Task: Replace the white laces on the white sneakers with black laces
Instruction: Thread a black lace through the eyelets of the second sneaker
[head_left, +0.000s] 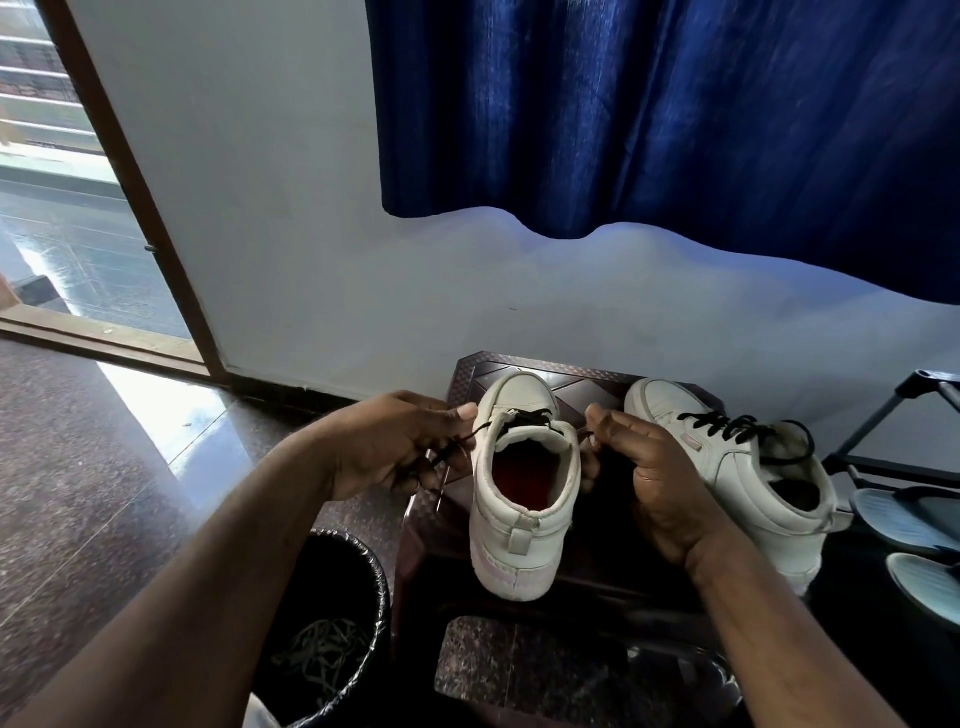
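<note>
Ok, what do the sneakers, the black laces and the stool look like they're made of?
Sneakers: smooth white leather or imitation, going by the creases and dull sheen. Black laces: woven cord, probably; too thin to tell. Stool: likely moulded plastic, dark brown, glossy with an embossed pattern.

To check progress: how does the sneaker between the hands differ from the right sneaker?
The sneaker between the hands has black lace only near the toe; the right sneaker has several crossed rows. The left hand and right hand hold the first one's lace ends; the other's lies unheld. Both are white, on the dark stool.
</note>
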